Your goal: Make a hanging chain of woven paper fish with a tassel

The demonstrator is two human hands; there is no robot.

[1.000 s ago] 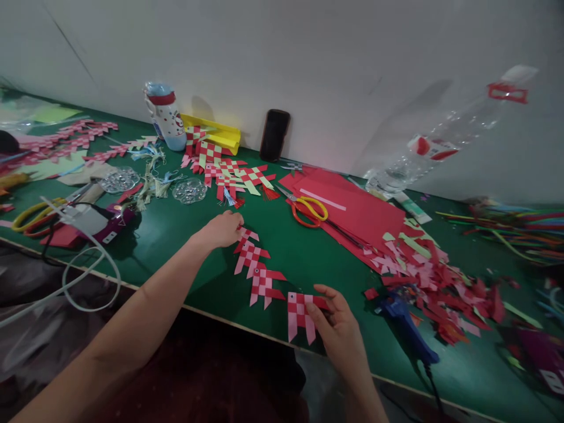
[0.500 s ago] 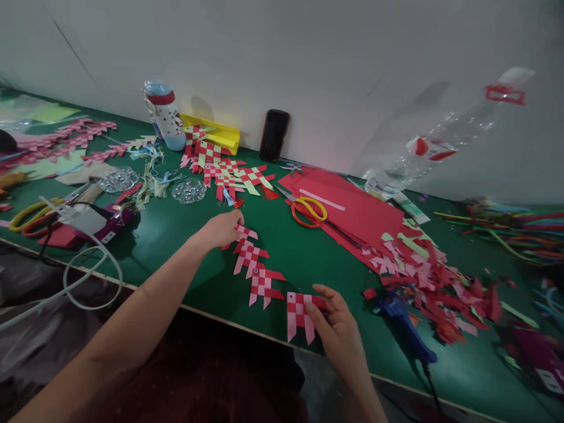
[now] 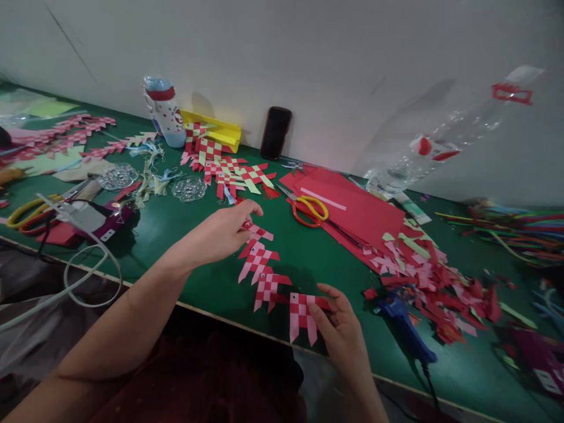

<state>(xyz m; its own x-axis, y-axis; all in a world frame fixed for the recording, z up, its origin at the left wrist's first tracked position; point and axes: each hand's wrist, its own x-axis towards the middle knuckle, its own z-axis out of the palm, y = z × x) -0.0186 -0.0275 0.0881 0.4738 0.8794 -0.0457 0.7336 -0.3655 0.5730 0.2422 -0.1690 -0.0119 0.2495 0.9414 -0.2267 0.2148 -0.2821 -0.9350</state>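
Woven red-and-pink paper fish lie in a slanting row on the green table (image 3: 194, 291). At the upper end of the row, my left hand (image 3: 224, 232) has its thumb and fingers closed at the edge of a paper fish (image 3: 261, 231); its exact fingertip contact is partly hidden. Below that come a second paper fish (image 3: 259, 258) and a third (image 3: 269, 288). By the front edge, my right hand (image 3: 341, 323) pinches a separate paper fish (image 3: 301, 311) between thumb and fingers, covering its tail side. This fish has a small round eye and two pink points facing me.
Scissors (image 3: 311, 210) rest beside red paper sheets (image 3: 352, 205). Paper scraps (image 3: 440, 288) and a blue glue gun (image 3: 405, 326) are on the right. Farther back stand a phone (image 3: 276, 133), a drinking bottle (image 3: 165, 111), and a leaning plastic bottle (image 3: 436, 144). Finished woven fish (image 3: 224, 167) lie behind my hands.
My left hand has moved right and slightly down, and the row of paper fish has shifted right with it. My right hand still holds its fish, nearly in the same spot.
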